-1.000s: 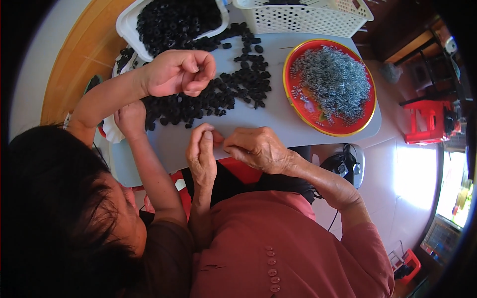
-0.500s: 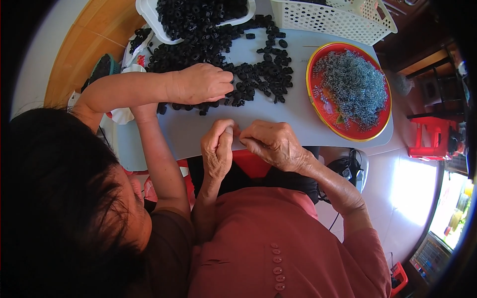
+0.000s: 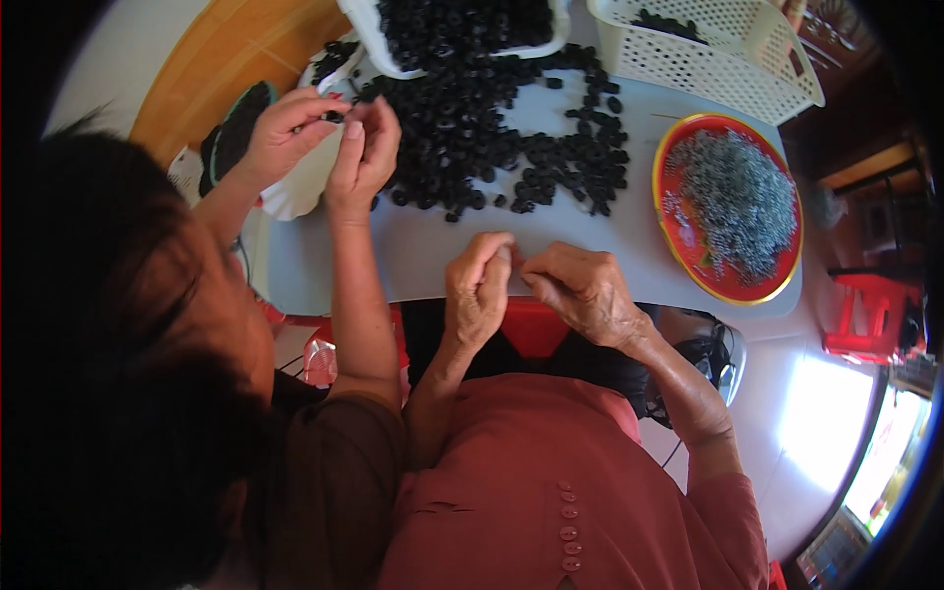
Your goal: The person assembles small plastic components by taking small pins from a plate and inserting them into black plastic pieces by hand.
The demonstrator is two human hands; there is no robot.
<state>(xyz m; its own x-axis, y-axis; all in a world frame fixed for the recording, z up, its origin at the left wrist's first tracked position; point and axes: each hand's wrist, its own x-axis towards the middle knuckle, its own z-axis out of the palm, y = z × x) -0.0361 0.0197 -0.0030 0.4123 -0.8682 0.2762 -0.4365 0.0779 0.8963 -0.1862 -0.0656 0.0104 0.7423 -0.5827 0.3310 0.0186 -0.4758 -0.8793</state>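
My left hand (image 3: pixel 479 291) is closed just over the table's near edge, thumb pressed against curled fingers. Beside it, a small gap away, my right hand (image 3: pixel 587 295) is also closed, in a pinch. Whatever lies between the fingertips of either hand is hidden or too small to name. Beyond my hands spreads a pile of small black ring-like parts (image 3: pixel 442 147) on the grey table (image 3: pixel 413 261). To the right, a red oval tray with a yellow rim (image 3: pixel 678 258) holds a heap of small metal springs (image 3: pixel 742 202).
At my left, a co-worker's two hands (image 3: pixel 366 162) work on a small black piece above a white dish (image 3: pixel 295 192). A white tub (image 3: pixel 366 31) of black parts stands at the back, beside a white perforated basket (image 3: pixel 708 77). Red stools (image 3: pixel 865 315) stand at right.
The co-worker's hand has left the black pile and joined the other hand over at the left. The whole view has shifted, while my hands keep nearly the same closed pose.
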